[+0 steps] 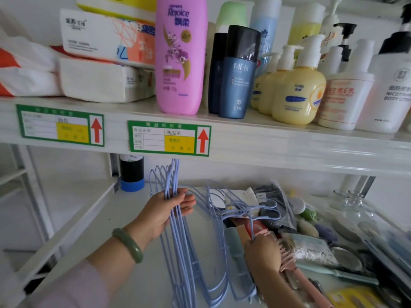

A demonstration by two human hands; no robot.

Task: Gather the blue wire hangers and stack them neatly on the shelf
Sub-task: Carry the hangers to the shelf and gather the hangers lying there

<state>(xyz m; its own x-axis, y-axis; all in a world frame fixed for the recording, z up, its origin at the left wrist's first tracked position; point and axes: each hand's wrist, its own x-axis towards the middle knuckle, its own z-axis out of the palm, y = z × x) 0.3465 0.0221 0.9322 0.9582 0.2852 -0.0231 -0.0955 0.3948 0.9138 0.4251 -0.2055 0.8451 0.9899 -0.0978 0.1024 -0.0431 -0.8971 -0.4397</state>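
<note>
Fingers (185, 202) of the left hand (164, 211) are closed around a bunch of blue wire hangers (178, 236), held upright over the lower shelf (124, 218) (hooks toward the back). More hangers (220, 278) are left lying beside them. One blue wire (251, 227) is pinched by the right hand (262, 252), near a pink comb (289, 258).

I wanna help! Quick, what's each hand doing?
Left hand: closed around a bunch of blue wire hangers.
Right hand: pinching one loose blue hanger.
</note>
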